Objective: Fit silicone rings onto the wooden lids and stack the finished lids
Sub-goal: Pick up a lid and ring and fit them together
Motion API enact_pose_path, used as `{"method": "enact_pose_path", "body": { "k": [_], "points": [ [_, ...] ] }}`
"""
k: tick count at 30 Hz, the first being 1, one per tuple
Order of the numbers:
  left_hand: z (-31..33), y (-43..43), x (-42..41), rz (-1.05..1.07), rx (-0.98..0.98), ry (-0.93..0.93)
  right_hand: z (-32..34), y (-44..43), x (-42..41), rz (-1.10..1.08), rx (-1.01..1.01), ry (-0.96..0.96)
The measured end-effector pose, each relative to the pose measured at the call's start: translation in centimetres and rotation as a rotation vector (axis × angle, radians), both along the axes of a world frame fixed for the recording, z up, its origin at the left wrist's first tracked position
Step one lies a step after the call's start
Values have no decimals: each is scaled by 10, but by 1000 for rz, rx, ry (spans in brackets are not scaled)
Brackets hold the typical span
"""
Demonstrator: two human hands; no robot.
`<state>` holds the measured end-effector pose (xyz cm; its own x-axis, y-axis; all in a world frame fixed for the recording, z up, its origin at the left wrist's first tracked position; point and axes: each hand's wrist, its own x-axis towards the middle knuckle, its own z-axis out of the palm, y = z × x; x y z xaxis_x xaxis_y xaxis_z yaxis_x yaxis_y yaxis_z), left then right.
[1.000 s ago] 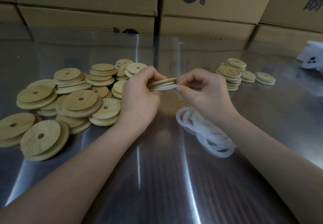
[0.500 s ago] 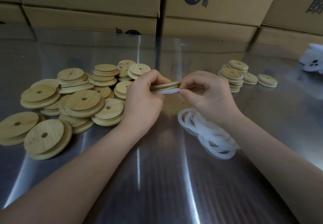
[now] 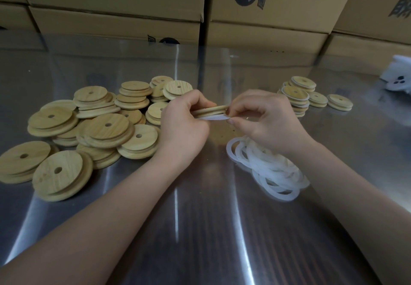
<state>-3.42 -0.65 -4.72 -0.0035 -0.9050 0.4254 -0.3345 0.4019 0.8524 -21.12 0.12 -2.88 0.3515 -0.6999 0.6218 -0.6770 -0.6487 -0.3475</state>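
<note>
Both hands meet above the middle of the steel table (image 3: pixel 200 229), sharing one wooden lid (image 3: pixel 210 110) that is held edge-on to the camera and clear of the surface. Left hand (image 3: pixel 184 126): fingers curled, thumb and fingertips clamping the lid's left rim. Right hand (image 3: pixel 266 124): fingers likewise curled, pinching a white silicone ring (image 3: pixel 213 117) against the lid's right rim, thumb underneath. The ring lies along the lid's underside, its near portion hanging slightly free of the wood (how far it is seated on the far side cannot be told from this angle). Under and just beside the right wrist, a loose heap of spare rings (image 3: pixel 266 166) rests on the table, the rings overlapping one another. To the left of the left hand, a broad pile of bare lids (image 3: pixel 106 126) spreads toward the table's left edge. Each visible disc has a small round hole and a stepped rim, and many lie overlapping or stacked in twos and threes. Beyond the right hand stand short stacks of finished lids (image 3: pixel 295 97), white ring edges showing between the wooden layers, with two lower ones just beside them. Cardboard boxes (image 3: pixel 111 0) with dark printed marks line the far edge of the table. A white object (image 3: pixel 398 80) with dark spots sits at the far right, partly cut off by the frame.
</note>
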Motion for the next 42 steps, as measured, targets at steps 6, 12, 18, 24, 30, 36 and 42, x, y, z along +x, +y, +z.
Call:
{"method": "enact_pose_path", "body": {
  "k": [6,12,18,24,30,36,42],
  "points": [
    [2,3,-1,0,-11,-17,1,1,-1,-4,44,-25],
    [2,6,-1,-42,-87,-45,2,2,0,-26,73,-53],
    [-2,5,-1,-52,-92,-52,-3,0,1,-44,73,-69],
    [-4,5,-1,-78,-65,-55,-6,-2,-2,-63,93,-87],
    [0,8,0,-127,-70,-70,-7,-2,-1,-53,21,-66],
    [2,8,1,-124,-40,-15,-8,-1,3,-32,-55,-86],
    [3,7,1,-109,-37,16,-6,0,4,9,-100,-72]
  ]
}}
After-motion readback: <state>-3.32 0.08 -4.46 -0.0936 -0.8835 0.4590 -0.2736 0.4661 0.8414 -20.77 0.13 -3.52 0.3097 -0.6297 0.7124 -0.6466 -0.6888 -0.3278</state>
